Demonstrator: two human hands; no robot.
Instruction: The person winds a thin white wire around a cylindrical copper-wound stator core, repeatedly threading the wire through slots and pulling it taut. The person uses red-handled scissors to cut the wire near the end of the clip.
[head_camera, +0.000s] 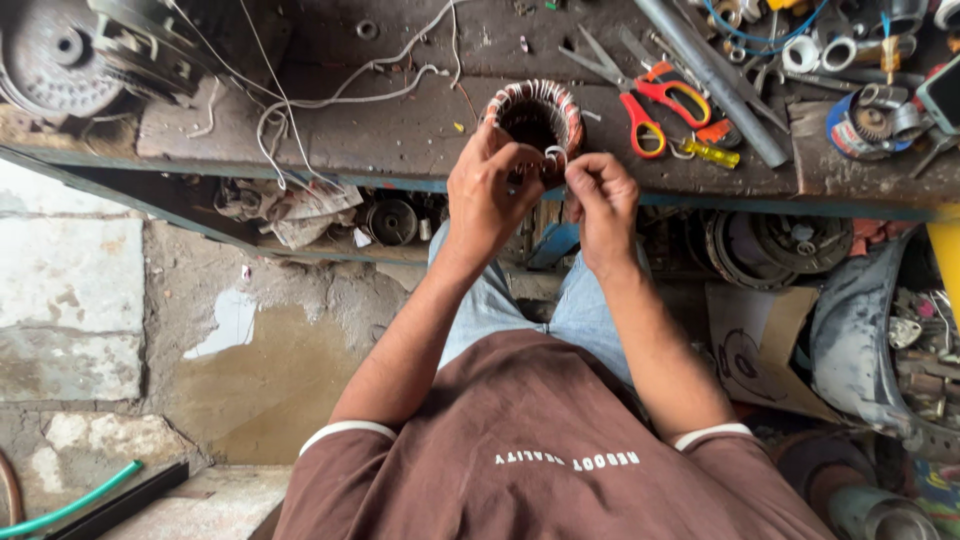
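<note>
In the head view, the left hand (487, 192) is pressing against the near side of a motor stator (536, 118) with copper windings, which is sitting at the front edge of the workbench (400, 130). The right hand (603, 200) is pinching its fingers together on a thin white sleeve (556, 156) at the stator's rim. Red-handled scissors (640, 95) are lying just to the right, beside a grey pipe (712, 75).
</note>
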